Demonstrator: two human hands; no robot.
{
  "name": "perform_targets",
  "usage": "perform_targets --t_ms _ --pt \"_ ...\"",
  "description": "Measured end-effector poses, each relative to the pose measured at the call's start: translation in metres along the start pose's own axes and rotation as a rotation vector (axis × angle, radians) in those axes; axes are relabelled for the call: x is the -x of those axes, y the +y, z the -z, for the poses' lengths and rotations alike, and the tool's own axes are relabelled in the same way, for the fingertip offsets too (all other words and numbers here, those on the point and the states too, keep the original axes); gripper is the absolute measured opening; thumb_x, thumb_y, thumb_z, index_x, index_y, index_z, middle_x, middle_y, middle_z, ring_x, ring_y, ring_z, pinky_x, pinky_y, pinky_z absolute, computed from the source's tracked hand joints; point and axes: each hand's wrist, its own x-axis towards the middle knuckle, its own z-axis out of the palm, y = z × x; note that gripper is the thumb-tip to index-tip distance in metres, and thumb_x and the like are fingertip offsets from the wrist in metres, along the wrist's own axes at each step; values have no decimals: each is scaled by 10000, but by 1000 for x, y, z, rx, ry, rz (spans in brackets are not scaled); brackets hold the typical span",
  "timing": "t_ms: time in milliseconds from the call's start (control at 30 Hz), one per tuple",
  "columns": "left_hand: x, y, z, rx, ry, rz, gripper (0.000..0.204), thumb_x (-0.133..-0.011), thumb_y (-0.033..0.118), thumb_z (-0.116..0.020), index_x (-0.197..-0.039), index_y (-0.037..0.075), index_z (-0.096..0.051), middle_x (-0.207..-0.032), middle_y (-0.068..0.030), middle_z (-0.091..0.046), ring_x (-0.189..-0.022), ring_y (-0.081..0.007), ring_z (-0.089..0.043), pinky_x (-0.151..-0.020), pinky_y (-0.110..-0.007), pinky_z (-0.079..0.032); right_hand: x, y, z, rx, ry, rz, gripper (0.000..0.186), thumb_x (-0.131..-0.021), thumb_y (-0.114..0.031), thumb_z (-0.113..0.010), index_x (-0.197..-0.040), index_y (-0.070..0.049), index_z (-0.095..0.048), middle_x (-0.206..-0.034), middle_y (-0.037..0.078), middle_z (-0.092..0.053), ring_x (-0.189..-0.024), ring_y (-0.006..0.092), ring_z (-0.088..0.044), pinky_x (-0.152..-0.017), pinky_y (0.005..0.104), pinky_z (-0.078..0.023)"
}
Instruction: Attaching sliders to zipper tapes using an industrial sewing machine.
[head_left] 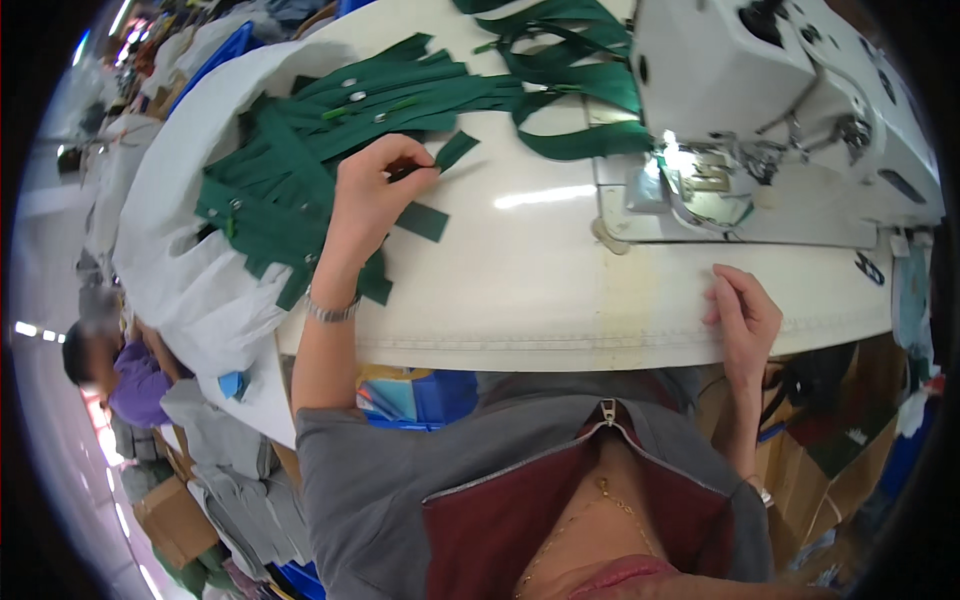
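My left hand (385, 190) is closed in a pinch on a dark green fabric strip (458, 151), whose short end sticks out past the fingertips to the right. Below and left of it lies a heap of similar green strips (290, 150), some with small silvery metal pieces and bright green threads. My right hand (745, 318) rests near the table's front edge, fingers loosely bent and thumb partly apart, with nothing visible in it. Beyond that hand stands a white sewing machine (740, 60), its lit needle area (710, 180) above a metal plate.
Looped green strips (570, 85) run up to the machine's left side. White cloth (190, 260) hangs at the table's left edge. Small dark thread snips (869, 267) lie at the right. A blue bin (445, 397) sits under the table edge. Another person (135, 375) is far left.
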Motion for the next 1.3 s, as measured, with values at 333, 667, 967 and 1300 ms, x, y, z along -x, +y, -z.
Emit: perform_targets --t_ms 333,667,967,1300 --pt "-27 63 -116 -265 -201 -977 269 -629 -4 -640 -897 22 -624 -921 -69 -604 -773 -234 -563 -656 -301 -477 -4 -6 -1 22 -23 29 146 -841 4 -558 -966 24 -629 -724 53 -586 -554 76 -538 -504 193 -437" --pt "-34 61 -120 -327 -158 -952 275 -627 19 -621 -899 56 -645 -1017 -17 -627 -767 -192 -576 -662 -289 -478 -2 -9 2 45 -55 -20 142 -837 -6 -564 -959 26 -629 -721 60 -587 -559 84 -550 -506 198 -441" --pt "-41 60 -125 -305 -116 -944 230 -685 76 -598 -910 65 -645 -1001 3 -622 -733 -165 -522 -643 -269 -471 -6 -10 1 15 -57 -38 148 -829 3 -567 -962 25 -629 -720 65 -589 -555 89 -553 -504 198 -439" --pt "-40 65 -127 -326 -102 -977 225 -672 91 -607 -894 59 -633 -950 1 -616 -732 -162 -515 -650 -267 -470 -5 -7 3 8 -61 -15 157 -830 4 -563 -972 24 -627 -732 69 -592 -559 91 -556 -498 200 -446"
